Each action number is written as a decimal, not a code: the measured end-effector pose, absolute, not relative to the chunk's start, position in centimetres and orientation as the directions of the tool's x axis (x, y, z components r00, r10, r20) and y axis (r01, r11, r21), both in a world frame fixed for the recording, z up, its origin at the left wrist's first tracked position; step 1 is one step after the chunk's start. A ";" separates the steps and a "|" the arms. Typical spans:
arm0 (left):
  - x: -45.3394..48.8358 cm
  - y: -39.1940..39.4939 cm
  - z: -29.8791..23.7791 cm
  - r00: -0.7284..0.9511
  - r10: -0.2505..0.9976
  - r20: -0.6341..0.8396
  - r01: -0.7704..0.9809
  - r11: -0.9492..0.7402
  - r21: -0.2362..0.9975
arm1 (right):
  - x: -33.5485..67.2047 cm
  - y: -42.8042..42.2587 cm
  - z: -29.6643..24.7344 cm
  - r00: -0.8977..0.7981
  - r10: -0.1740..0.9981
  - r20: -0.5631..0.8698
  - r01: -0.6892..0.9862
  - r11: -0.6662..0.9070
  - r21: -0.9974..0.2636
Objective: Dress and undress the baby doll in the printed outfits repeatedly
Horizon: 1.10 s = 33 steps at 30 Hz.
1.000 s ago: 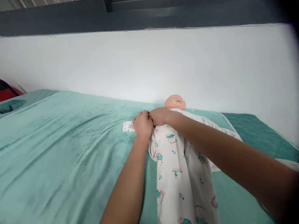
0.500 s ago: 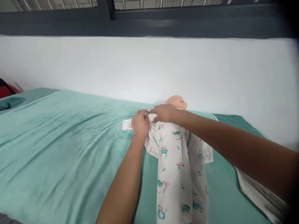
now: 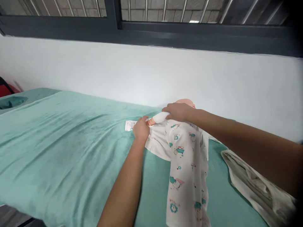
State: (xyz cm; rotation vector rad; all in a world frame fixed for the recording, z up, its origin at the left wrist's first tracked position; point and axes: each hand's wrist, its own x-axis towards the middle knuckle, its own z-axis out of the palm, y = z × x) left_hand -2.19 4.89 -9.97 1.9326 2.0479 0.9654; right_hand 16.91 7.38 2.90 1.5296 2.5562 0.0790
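A baby doll [image 3: 185, 101] lies on its back near the wall, its head partly hidden behind my right arm. One doll arm points left, with its bare hand [image 3: 151, 121] showing past a white sleeve [image 3: 161, 117]. My left hand [image 3: 141, 128] is closed around the doll's fingers. The fingers of my right hand [image 3: 178, 111] are closed on the upper part of the white sleeve, close to the shoulder. A white printed baby garment [image 3: 180, 167] lies spread over and under the doll, its sleeve end [image 3: 129, 125] sticking out left of my left hand.
The doll rests on a green blanket [image 3: 71, 151] covering the bed. Folded cream cloth [image 3: 255, 189] lies at the right. Behind stands a white wall [image 3: 118, 72] below a dark window frame [image 3: 165, 34] with bars. Something red [image 3: 6, 90] shows at the left edge.
My right hand has moved right along the doll's arm, away from my left hand. More white sleeve and the doll's hand now show between them. The view has shifted slightly.
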 end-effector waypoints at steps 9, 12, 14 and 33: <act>-2.3 4.8 -9.3 -0.063 0.969 0.238 0.905 -0.045 0.424 | 17.9 7.4 2.6 -0.478 0.876 -0.061 0.876 0.480 0.038; -1.7 4.7 -9.1 -0.091 0.945 0.314 0.947 -0.015 0.320 | 17.1 7.3 1.8 -0.497 0.866 -0.065 0.867 0.498 -0.004; -1.2 4.7 -9.0 -0.071 0.926 0.371 0.970 -0.023 0.244 | 16.2 7.3 1.0 -0.511 0.857 -0.068 0.859 0.510 -0.034; 0.0 5.2 -9.6 -0.061 0.900 0.432 0.987 -0.011 0.162 | 27.3 0.1 -11.4 0.227 0.882 0.412 0.891 -0.018 -0.454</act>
